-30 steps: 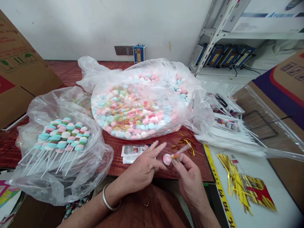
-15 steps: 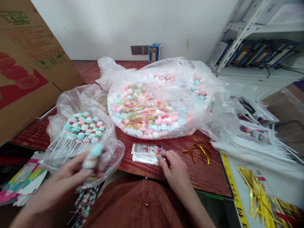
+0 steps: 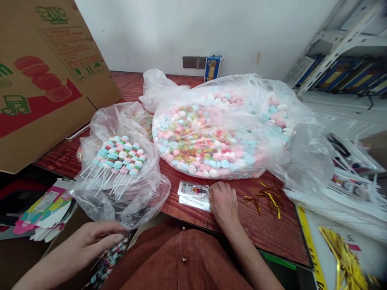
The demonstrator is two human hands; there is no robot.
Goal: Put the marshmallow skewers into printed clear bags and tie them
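Note:
My left hand is low at the left, over the container of wrapped candy sticks below the table edge. Its fingers are stretched out with nothing seen in them. At the table's front, my right hand has its fingers curled over the right end of a stack of small printed clear bags. Its fingertips are partly hidden there. Marshmallow lollipops in pink, blue and white, on white sticks, lie on a crumpled plastic bag at the left.
A large clear bag of marshmallows and ring gummies fills the table's middle. Gold twist ties lie to the right, with more gold ties beyond the table. A cardboard box stands at the left, shelving at the right.
My left hand has moved down and let go of the wrapped marshmallow lollipop it held. My right hand stays at the small bags, its fingers now further over their end. The view has shifted left.

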